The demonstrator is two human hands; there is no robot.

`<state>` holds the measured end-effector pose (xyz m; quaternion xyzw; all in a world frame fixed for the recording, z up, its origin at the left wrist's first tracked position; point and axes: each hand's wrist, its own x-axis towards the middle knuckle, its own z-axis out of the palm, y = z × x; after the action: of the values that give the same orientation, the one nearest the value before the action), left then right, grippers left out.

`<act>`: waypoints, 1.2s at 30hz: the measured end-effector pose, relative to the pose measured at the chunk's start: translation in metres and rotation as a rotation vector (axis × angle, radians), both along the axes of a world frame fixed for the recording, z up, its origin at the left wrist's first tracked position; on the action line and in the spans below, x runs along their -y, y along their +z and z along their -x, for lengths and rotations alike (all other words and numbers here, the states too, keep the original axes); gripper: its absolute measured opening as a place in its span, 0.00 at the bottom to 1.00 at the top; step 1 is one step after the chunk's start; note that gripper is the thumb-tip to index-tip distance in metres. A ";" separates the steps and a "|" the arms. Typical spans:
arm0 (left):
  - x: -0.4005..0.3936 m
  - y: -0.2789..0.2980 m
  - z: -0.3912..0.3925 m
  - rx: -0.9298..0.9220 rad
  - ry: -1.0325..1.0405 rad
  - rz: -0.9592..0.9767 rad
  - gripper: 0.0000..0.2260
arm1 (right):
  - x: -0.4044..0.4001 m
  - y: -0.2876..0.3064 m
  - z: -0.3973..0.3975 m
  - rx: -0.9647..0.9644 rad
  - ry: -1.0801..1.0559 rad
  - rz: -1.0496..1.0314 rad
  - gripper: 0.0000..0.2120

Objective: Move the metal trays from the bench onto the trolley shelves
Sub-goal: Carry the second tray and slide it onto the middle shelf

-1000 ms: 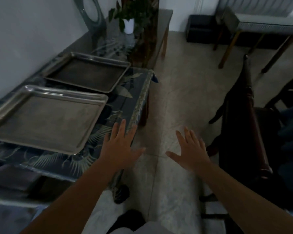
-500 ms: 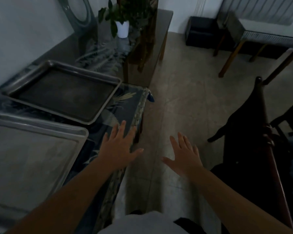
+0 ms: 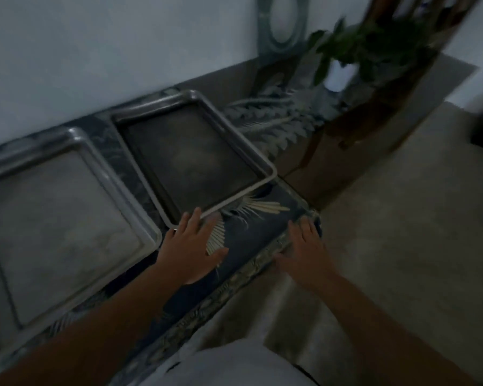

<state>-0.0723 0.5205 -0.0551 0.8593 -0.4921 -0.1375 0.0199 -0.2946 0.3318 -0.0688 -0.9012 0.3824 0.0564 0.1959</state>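
Observation:
Two metal trays lie side by side on the bench (image 3: 251, 240), which has a dark leaf-patterned cloth. The darker tray (image 3: 190, 160) is on the right, the paler tray (image 3: 59, 218) on the left. My left hand (image 3: 191, 249) is open, palm down over the cloth, its fingertips at the dark tray's near rim. My right hand (image 3: 304, 252) is open too, fingers spread over the bench's front corner, holding nothing. The trolley is out of view.
A white wall runs behind the bench. Beyond the dark tray stands a lower glossy table (image 3: 346, 129) with a potted plant (image 3: 343, 71) and an oval-framed object (image 3: 283, 26). Pale tiled floor (image 3: 402, 218) lies to the right.
The view has swung left and closer to the bench. Both hands have moved forward: the left now reaches the dark tray's rim, the right went from above the floor to the bench corner.

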 end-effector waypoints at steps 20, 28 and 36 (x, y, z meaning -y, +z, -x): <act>0.071 -0.053 -0.111 -0.440 0.955 0.372 0.37 | 0.192 -0.028 -0.229 -0.111 0.420 0.083 0.41; 0.100 -0.078 -0.135 -0.504 1.374 0.469 0.26 | 0.255 -0.051 -0.287 0.006 0.047 -0.320 0.35; 0.103 -0.098 -0.129 -0.493 1.547 0.479 0.15 | 0.307 -0.061 -0.303 0.079 -0.029 -0.442 0.16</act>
<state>0.0567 0.4180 -0.1527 0.8721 0.2371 -0.1605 0.3968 0.0080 0.0246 -0.1301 -0.8323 0.3658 0.1009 0.4042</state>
